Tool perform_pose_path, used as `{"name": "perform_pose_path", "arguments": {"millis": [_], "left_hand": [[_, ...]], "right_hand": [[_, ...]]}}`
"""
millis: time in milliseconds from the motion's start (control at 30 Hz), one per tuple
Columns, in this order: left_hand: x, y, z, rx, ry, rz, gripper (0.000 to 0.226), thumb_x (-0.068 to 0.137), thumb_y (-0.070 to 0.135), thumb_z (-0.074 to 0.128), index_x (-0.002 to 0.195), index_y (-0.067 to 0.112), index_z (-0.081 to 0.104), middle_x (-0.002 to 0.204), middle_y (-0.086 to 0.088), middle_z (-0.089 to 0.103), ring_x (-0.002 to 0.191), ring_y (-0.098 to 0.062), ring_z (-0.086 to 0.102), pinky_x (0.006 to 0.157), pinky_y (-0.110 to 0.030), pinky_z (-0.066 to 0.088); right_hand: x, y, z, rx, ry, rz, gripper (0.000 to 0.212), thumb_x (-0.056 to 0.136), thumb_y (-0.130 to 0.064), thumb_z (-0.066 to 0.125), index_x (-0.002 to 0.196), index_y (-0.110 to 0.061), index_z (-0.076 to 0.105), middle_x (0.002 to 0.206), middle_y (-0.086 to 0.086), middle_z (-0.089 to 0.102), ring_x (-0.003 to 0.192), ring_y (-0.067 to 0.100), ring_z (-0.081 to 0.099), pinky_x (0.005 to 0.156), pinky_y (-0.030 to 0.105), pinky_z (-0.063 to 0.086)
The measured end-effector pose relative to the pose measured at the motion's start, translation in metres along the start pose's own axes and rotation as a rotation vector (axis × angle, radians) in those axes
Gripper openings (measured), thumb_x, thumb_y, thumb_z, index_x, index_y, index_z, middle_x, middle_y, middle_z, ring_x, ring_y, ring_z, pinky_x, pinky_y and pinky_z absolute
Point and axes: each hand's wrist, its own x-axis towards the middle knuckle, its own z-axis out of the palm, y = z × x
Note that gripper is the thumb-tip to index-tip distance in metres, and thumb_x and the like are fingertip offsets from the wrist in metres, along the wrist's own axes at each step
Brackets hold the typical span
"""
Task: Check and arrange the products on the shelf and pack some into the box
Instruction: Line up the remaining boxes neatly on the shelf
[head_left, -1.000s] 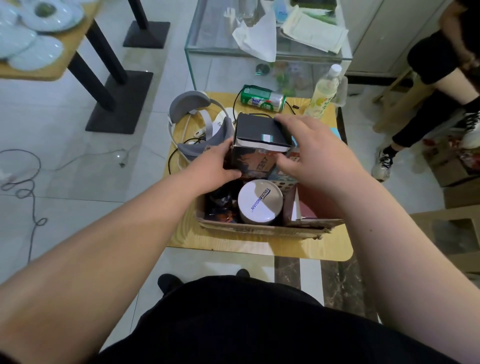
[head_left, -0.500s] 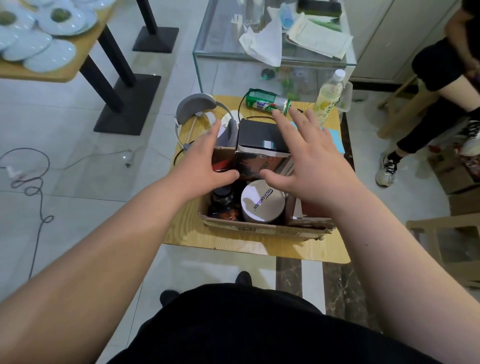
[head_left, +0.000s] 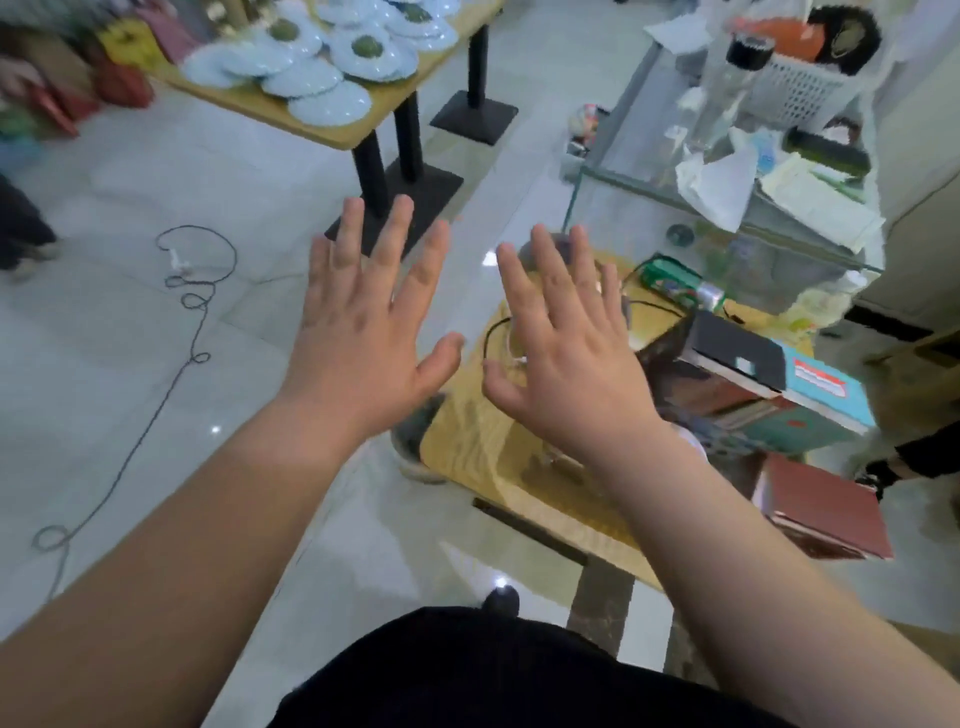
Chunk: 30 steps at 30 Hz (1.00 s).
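A thin dark cable (head_left: 171, 364) lies looped on the pale tiled floor at far left. The person's left hand (head_left: 363, 332) is raised flat, fingers spread wide, holding nothing. Just beside it, the right hand (head_left: 561, 358) is likewise splayed and empty, above the light wooden table (head_left: 478, 441). Further right, the brown cardboard box (head_left: 670, 348), blurred and seemingly tilted, holds a black-topped carton (head_left: 732, 351) and a teal carton (head_left: 826, 389). A green can (head_left: 675, 280) lies behind it.
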Motion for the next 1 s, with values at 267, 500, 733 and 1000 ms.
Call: {"name": "perform_pose_path", "arguments": {"millis": [267, 500, 733, 1000], "left_hand": [[-0.155, -0.158, -0.054, 0.165, 0.004, -0.425, 0.084, 0.092, 0.061, 0.035, 0.163, 0.023, 0.008, 0.169, -0.014, 0.012, 0.155, -0.04, 0.009, 0.123, -0.06, 0.01], [-0.324, -0.245, -0.102, 0.318, 0.011, -0.87, 0.083, 0.093, 0.059, 0.037, 0.162, 0.018, 0.017, 0.167, -0.016, 0.019, 0.154, -0.042, 0.012, 0.122, -0.063, 0.013], [-0.456, -0.269, -0.147, 0.481, -0.014, -1.355, 0.086, 0.095, 0.062, 0.029, 0.163, 0.018, 0.003, 0.171, -0.013, 0.0, 0.156, -0.039, -0.004, 0.125, -0.059, 0.007], [-0.543, -0.232, -0.213, 0.77, -0.022, -1.82, 0.081, 0.095, 0.058, 0.037, 0.161, 0.013, 0.022, 0.166, -0.02, 0.023, 0.153, -0.046, 0.014, 0.122, -0.063, 0.017]], "right_hand": [[0.061, -0.208, 0.041, 0.18, -0.024, -0.484, 0.078, 0.091, -0.042, 0.059, 0.159, -0.014, 0.033, 0.166, 0.02, 0.027, 0.155, 0.044, 0.017, 0.121, 0.065, 0.023], [0.071, -0.413, 0.067, 0.38, -0.031, -0.93, 0.077, 0.088, -0.036, 0.063, 0.157, -0.014, 0.036, 0.161, 0.019, 0.038, 0.152, 0.042, 0.028, 0.119, 0.063, 0.028], [0.045, -0.591, 0.073, 0.55, -0.074, -1.362, 0.083, 0.09, -0.035, 0.063, 0.161, -0.012, 0.027, 0.165, 0.02, 0.029, 0.155, 0.043, 0.019, 0.121, 0.063, 0.022], [-0.019, -0.736, 0.036, 0.836, -0.091, -1.877, 0.078, 0.09, -0.034, 0.061, 0.158, -0.007, 0.033, 0.16, 0.025, 0.036, 0.151, 0.046, 0.028, 0.117, 0.066, 0.029]]}}
